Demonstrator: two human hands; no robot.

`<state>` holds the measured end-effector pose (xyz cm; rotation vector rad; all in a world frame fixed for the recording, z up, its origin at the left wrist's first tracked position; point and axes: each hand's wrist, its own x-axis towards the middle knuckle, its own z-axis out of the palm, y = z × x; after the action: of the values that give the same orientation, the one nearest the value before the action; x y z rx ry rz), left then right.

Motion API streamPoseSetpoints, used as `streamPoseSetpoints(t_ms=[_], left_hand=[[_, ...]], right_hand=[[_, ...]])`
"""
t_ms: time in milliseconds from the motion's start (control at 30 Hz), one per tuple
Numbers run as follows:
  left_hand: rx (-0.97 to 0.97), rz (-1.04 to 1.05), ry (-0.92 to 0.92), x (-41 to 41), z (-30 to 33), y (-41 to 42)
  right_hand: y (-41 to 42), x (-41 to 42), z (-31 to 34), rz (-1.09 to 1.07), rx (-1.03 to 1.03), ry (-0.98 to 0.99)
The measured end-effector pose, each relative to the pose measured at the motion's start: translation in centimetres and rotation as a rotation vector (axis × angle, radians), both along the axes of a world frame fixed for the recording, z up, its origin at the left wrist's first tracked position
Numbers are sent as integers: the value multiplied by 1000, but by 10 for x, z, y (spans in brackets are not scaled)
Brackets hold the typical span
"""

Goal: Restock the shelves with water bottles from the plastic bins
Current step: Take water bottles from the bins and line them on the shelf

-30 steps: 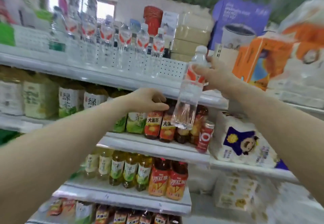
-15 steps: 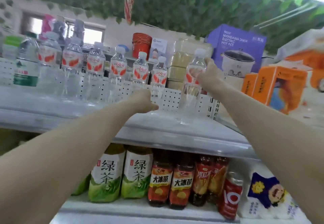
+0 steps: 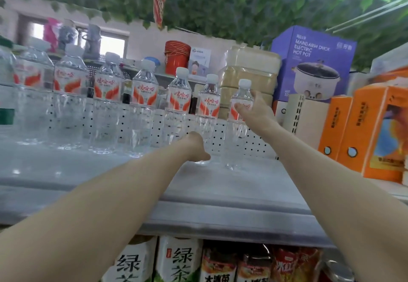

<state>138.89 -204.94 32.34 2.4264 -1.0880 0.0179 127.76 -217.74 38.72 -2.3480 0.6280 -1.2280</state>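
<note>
Nearest the camera: shelf edge [image 3: 220,217], with green tea cartons [image 3: 176,262] on the shelf below.

Left hand [image 3: 195,148] reaches over the shelf and ends low, by the base of the second-to-last bottle [image 3: 208,114]. Its fingers point away from the camera and are hidden, so whether it grips anything cannot be told; no object shows in it.

Right hand [image 3: 254,110] is farther in and higher. Its fingers [image 3: 239,107] wrap the label band of the water bottle [image 3: 239,125], thumb on the near side: a closed grasp around it.

Key relation: the bottle hangs below and slightly left of the right fingers, long axis vertical, white cap up. Its base sits at or just touching the shelf, at the right end of the row [image 3: 106,105]. The right hand has it; the left is nearer its base. Likely next: let go, maybe nudge into line.

The bottle is clear and ribbed, with a red-and-white label, matching the row. Behind it: perforated back panel [image 3: 256,142]; farther right, purple hot pot box [image 3: 313,61].
</note>
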Motion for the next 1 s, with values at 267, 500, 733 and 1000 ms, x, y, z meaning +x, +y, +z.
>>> streamPoseSetpoints(t_ms=[267,500,733,1000], left_hand=[[-149,99,33,-1,-10,-8],[-140,87,4,1,-9,-4],[-100,44,-49,5,-11,0],[20,31,-135,-9,-5,13]], right_hand=[[-3,7,18,-70,-196,-20],[-6,18,17,-68,-302,39],[-11,20,15,-79,-310,48],[-7,0,9,-142,-416,195]])
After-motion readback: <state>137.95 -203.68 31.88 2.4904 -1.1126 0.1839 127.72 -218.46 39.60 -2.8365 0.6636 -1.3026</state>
